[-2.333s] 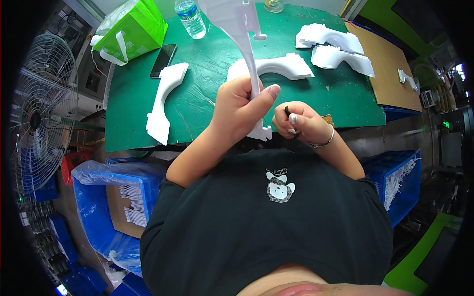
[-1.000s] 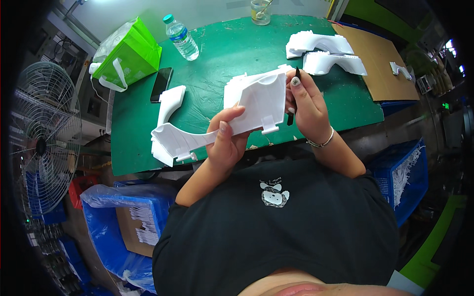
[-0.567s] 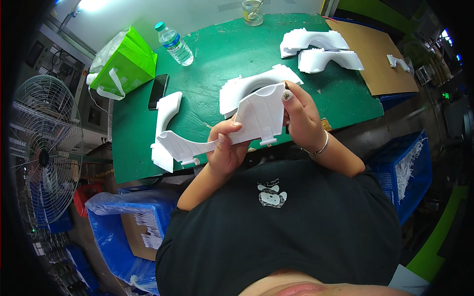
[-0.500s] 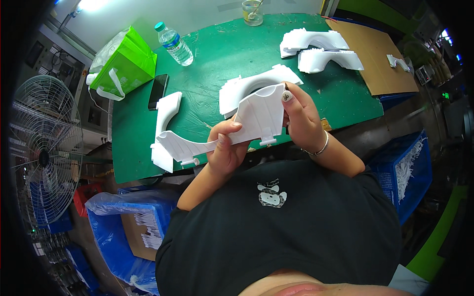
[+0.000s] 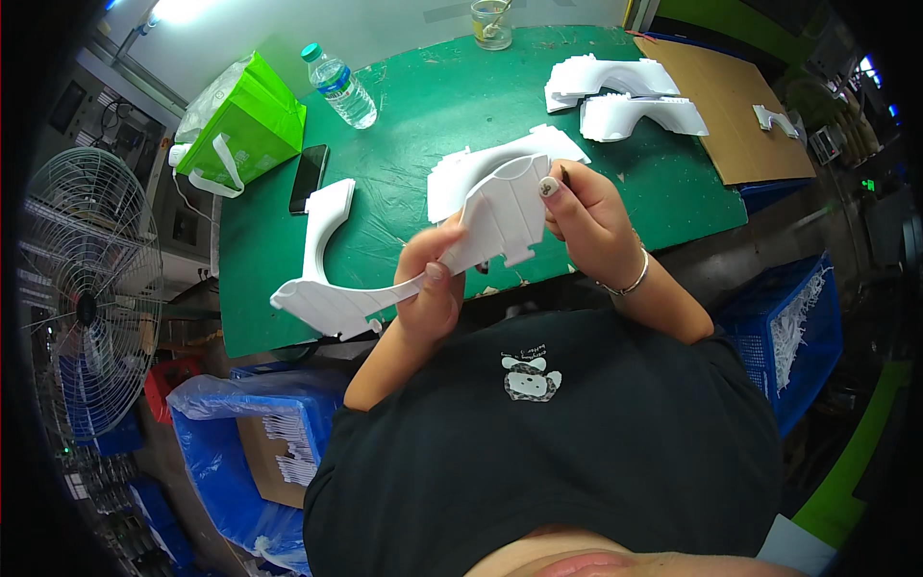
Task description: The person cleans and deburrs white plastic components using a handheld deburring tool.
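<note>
A white, arch-shaped plastic part (image 5: pixel 500 213) with ribs and small tabs is held up over the table's near edge. My left hand (image 5: pixel 430 284) is closed around its narrow middle, thumb in front. At the upper right end of the part, my right hand (image 5: pixel 591 216) is closed in a pinch. A small dark tip shows beside its thumb; the rest of that thing is hidden in the fingers. Behind the held part lies a stack of similar white parts (image 5: pixel 452 183). Another curved white stack (image 5: pixel 327 221) lies to the left, partly covered by the held part.
The green table (image 5: pixel 413 96) carries a water bottle (image 5: pixel 344 88), a green bag (image 5: pixel 245 125), a phone (image 5: pixel 309 178), a glass jar (image 5: pixel 492 29), more white stacks (image 5: pixel 639 115) and cardboard (image 5: pixel 735 135). Blue crates (image 5: pixel 784 337) flank me; a fan (image 5: pixel 91 298) stands left.
The plastic part has tilted, its left end moving down and left. My right hand has shifted slightly right, and the dark tip now shows above its thumb.
</note>
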Demonstrator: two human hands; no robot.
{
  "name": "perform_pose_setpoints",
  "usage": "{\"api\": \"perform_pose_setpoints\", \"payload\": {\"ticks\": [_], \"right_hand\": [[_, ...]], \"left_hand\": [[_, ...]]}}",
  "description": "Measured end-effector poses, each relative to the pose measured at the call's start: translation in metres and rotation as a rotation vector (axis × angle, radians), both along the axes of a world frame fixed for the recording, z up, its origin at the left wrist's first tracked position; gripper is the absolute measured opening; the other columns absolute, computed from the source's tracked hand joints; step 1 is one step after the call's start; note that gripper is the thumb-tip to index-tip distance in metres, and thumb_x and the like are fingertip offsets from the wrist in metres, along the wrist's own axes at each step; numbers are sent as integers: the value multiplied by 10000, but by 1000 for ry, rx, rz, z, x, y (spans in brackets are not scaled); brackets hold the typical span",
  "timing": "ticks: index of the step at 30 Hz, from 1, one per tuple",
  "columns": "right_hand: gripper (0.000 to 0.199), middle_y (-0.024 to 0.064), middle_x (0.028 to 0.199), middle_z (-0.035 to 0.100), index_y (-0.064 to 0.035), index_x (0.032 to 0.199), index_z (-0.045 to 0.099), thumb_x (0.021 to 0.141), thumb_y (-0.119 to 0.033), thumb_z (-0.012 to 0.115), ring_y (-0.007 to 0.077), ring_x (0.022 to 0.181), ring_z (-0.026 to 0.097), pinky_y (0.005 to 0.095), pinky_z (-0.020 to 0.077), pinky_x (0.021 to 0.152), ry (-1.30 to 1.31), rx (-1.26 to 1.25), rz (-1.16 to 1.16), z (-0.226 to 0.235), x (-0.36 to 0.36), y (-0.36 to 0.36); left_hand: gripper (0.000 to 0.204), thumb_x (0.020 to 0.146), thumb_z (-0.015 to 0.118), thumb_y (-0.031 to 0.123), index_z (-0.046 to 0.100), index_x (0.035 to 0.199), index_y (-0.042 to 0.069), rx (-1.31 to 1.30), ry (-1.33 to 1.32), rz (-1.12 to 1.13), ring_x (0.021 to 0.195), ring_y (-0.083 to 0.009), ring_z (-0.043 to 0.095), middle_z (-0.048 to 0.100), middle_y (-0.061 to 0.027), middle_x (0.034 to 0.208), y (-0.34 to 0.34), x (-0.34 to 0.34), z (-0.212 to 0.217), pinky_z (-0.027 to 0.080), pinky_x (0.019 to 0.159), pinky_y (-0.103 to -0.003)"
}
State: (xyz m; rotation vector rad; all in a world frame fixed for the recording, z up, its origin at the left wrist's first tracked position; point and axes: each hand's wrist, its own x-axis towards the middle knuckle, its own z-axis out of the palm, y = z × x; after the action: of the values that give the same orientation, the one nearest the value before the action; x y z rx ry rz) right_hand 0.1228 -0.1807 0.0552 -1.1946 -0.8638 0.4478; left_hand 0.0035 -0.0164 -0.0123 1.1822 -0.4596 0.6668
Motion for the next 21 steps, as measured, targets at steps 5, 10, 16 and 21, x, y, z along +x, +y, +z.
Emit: {"api": "perform_pose_setpoints", "payload": {"ticks": [5,10,16,21], "right_hand": [[268,16,661,514,10,849,557,980,-223,550,76,613,443,270,385,544,-333,-140,-207,7,-5,-1],[275,120,628,535,4,813,546,950,-233,577,218,569,519,333,414,536,-434,-176,-233,0,-17,9],[285,148,649,569,-1,809,537,947,-248,567,312,600,566,373,430,551,-458,-175,-229,0,-19,10],[297,157,666,587,2,831,547,958,-267,545,333,628,584,381,437,562,-478,-203,-219,0,-19,9]], "left_hand": [[483,1005,477,320,448,1377,13,208,125,123,862,-232,652,486,-252,1377,-2,-3,22,530,795,-354],[437,985,513,233,492,1348,-10,417,72,245,798,-221,681,495,-249,1378,-3,1,22,556,757,-330],[381,963,534,105,519,1325,-13,555,3,302,871,-243,681,501,-247,1373,-4,-1,30,565,774,-333],[382,926,570,47,543,1301,-23,594,-11,314,899,-260,674,516,-257,1353,-3,-2,31,562,783,-330]]}}
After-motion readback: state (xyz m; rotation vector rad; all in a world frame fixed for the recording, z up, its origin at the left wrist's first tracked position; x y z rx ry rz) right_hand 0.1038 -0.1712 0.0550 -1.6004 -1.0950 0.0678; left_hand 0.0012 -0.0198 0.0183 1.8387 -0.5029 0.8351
